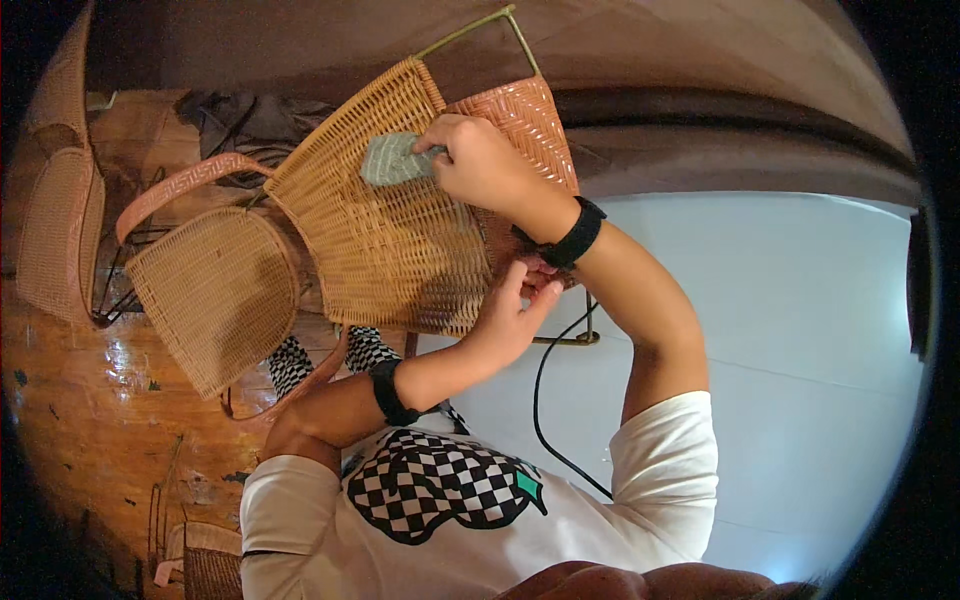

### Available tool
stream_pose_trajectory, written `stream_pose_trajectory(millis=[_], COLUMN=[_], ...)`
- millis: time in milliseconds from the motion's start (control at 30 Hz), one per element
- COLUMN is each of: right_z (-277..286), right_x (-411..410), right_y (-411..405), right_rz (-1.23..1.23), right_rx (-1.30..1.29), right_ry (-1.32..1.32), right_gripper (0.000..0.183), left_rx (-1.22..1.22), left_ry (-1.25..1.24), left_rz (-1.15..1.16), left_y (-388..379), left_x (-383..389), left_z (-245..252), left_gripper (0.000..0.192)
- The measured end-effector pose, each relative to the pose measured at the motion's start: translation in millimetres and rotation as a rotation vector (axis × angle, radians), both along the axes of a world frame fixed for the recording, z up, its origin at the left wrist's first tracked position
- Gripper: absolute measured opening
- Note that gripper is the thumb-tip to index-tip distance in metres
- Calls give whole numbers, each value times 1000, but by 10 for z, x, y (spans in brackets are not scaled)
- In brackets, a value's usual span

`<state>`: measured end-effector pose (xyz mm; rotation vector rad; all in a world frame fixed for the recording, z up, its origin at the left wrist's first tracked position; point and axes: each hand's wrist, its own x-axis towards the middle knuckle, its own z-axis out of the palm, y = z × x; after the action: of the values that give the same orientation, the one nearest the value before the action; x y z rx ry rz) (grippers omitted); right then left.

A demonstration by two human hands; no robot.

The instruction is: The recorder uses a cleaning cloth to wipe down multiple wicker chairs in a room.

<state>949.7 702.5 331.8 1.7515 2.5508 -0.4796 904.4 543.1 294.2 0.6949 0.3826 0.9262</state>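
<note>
Before me is a wicker chair with a wide fan-shaped panel (390, 217) and a smaller rounded woven panel (214, 296). My right hand (472, 157) pinches a grey-green striped cloth (394, 157) that lies against the upper part of the fan-shaped panel. Beside this hand is a glossy salmon herringbone-woven section (529, 124). My left hand (517, 311) is lower, at the panel's right edge, with bent fingers and the thumb apart. Its fingertips are partly hidden beneath my right wrist, so whether they grip anything is unclear.
Salmon woven armrests (199, 180) curve out at the chair's left. Its brass-coloured metal frame (525, 45) sticks out at the top. Another wicker chair (56, 232) stands at far left on a shiny wooden floor (120, 390). A black cable (537, 409) crosses a pale surface (780, 315); brown fabric (712, 82) hangs behind.
</note>
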Motion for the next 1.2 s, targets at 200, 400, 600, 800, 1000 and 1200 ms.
stream_pose_trajectory(millis=[200, 400, 600, 800, 1000, 1200], right_z=[-24, -120, -317, -515, -517, -402], right_x=[-91, -70, -51, -150, -154, -80], right_y=[12, 74, 170, 224, 228, 175], right_rz=[-337, -545, -736, -780, -645, 315], right_rx=[-122, -238, -312, -352, -189, 330], right_ry=[59, 266, 469, 419, 303, -32], right_gripper=[24, 19, 19, 15, 13, 16], left_rx=[-333, -404, -442, -481, -634, -582], left_ry=[-468, -452, -608, -741, -782, -885], left_rz=[-71, -59, -47, -203, -307, -548], left_y=[16, -8, 57, 95, -37, -123], left_x=[25, 59, 106, 128, 169, 246], left_z=[74, -62, 4, -247, 24, 29], left_gripper=[23, 27, 32, 38, 37, 42])
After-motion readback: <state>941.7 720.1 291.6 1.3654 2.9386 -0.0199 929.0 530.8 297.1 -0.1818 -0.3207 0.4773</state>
